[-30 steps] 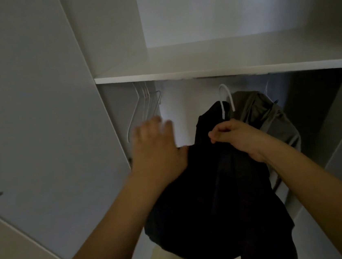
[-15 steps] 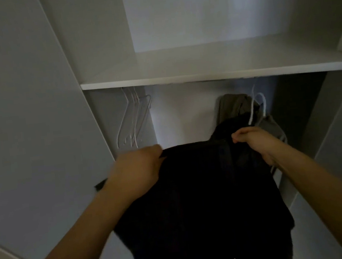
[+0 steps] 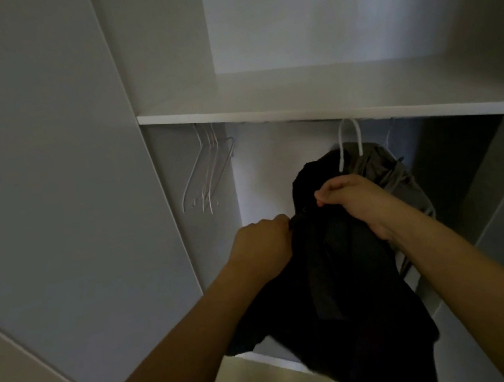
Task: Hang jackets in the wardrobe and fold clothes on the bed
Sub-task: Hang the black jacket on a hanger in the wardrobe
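Black jacket (image 3: pixel 340 259) on white hanger (image 3: pixel 349 145), held just below the wardrobe shelf (image 3: pixel 329 109).

Right hand (image 3: pixel 352 201): grip curled round the jacket's collar at the hanger neck. Left hand (image 3: pixel 263 246): grip pinching the jacket's left edge. Hook sits under the shelf; whether it has caught the rail cannot be told. Risk, as judged: if released before the hook seats, or if the left pull drags the fabric off the hanger's shoulder, the jacket drops. Count: one black jacket; one grey jacket (image 3: pixel 400 180) hung behind it; about four empty hangers (image 3: pixel 208 174) left of it.
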`<state>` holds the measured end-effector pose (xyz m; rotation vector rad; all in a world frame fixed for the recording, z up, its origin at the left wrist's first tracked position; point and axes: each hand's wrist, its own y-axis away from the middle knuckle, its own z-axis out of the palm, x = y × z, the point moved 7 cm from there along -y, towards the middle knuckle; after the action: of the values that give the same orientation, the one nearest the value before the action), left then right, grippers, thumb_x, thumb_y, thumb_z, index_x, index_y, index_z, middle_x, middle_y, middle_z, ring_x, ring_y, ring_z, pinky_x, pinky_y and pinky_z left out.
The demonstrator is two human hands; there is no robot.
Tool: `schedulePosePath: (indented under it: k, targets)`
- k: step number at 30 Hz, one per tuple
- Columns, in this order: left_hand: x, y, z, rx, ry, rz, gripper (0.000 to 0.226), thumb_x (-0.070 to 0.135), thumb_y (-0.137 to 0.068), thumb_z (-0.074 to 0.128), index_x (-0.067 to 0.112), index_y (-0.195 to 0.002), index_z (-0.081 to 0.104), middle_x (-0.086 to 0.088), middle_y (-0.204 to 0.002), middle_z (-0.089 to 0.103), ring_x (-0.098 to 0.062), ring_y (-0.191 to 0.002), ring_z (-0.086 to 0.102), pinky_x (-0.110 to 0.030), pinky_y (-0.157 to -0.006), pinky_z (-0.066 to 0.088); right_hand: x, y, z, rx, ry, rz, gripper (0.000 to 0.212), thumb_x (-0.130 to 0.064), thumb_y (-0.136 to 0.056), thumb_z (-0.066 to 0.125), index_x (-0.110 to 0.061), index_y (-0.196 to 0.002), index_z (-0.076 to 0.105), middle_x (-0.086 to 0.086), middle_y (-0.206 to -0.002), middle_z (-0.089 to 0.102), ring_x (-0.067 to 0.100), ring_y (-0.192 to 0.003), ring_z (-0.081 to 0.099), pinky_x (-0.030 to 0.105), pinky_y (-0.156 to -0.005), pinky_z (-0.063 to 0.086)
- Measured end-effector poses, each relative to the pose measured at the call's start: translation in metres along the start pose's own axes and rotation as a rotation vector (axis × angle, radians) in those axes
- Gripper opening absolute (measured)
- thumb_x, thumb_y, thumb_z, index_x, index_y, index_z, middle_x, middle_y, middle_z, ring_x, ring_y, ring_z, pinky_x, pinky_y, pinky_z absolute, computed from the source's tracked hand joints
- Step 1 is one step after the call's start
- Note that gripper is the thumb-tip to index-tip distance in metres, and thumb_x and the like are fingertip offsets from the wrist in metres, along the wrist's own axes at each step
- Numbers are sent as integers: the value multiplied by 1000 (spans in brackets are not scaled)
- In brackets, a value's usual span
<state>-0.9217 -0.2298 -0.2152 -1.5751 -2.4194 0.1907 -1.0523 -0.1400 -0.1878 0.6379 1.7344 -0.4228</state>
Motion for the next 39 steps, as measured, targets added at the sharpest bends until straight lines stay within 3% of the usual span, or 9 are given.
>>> schedulePosePath:
  k: [5,10,14,17,21,25,28,32,39]
  targets:
    - [-21,22,-17,24,-153,11,31,41,-103,30,19,-82,38,5,-65,46,-14,-55,47,-25,-54,37,19,-2,-23,85,70,74,18,-21,-89,68,-9,-75,70,17,-139,45,34,-122,49,42,-113,34]
    - [-36,37,-28,-24,-237,-81,35,44,-102,31,20,-80,46,4,-73,55,-13,-62,49,-26,-56,35,19,-5,-12,64,-38,74,19,-21,-90,67,-11,-73,69,10,-115,60,24,-104,60,35,-102,45]
    - [-18,23,-24,-83,180,-101,24,35,-97,44,16,-82,44,3,-73,50,-16,-64,51,-26,-51,33,-2,1,19,-92,-63,6,24,-25,-89,67,-20,-66,72,-4,-75,72,6,-75,67,17,-72,50]
    - [0,23,-17,-64,253,-59,19,24,-100,40,8,-94,48,-8,-79,58,-27,-69,58,-38,-62,49,-6,2,23,-95,-6,-49,27,-25,-90,66,-21,-64,71,-4,-75,71,6,-77,66,12,-67,49]
    - [-7,35,-24,-10,225,-13,26,28,-104,36,12,-84,43,-2,-68,51,-23,-61,55,-38,-60,47,17,-4,13,-25,50,17,23,-24,-90,66,-15,-70,70,14,-123,57,26,-115,53,32,-104,42]
    - [-16,47,-34,-17,231,5,30,32,-103,38,20,-75,38,3,-64,49,-14,-56,51,-31,-54,43,24,1,27,-166,-30,48,20,-34,-82,70,-19,-70,74,1,-97,70,9,-90,63,10,-71,47]
    - [-36,53,-43,44,513,-111,27,25,-102,43,19,-76,46,3,-64,54,-5,-53,51,-19,-49,36,21,1,29,-250,-102,22,22,-45,-72,73,-25,-80,77,-2,-90,74,8,-84,69,15,-70,51]
    - [-75,55,-54,284,844,-354,22,13,-101,43,14,-85,59,4,-69,59,2,-59,54,-12,-56,40,33,-13,9,-127,-152,-9,18,-12,-88,65,-27,-93,73,3,-100,71,12,-86,69,20,-70,54]
    - [-76,46,-43,204,1483,-606,11,9,-90,53,9,-85,64,-11,-83,66,-25,-77,64,-36,-72,53,74,-35,4,-72,101,202,55,9,-87,55,-35,-122,54,2,-115,55,19,-96,59,25,-67,54]
